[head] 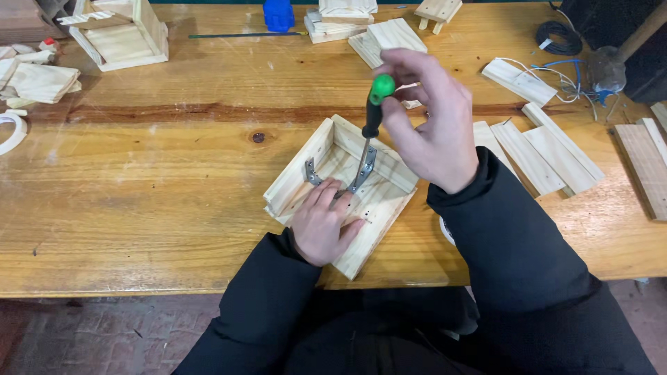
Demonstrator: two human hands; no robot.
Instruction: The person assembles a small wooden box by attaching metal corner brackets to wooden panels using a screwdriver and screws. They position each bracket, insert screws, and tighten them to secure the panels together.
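While the left hand presses flat on the wooden box, the right hand grips the screwdriver upright over a metal bracket; a screw is apparently being driven; steady downward pressure seems needed next.

long wooden workbench, reddish brick floor

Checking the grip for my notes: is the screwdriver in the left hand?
No, the right hand holds the screwdriver; the left hand rests flat on the wooden box.

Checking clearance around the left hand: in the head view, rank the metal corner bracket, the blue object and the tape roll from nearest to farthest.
From the left hand:
1. Metal corner bracket, just beyond the fingertips inside the wooden frame.
2. Blue object, far table edge.
3. Tape roll, far left edge.
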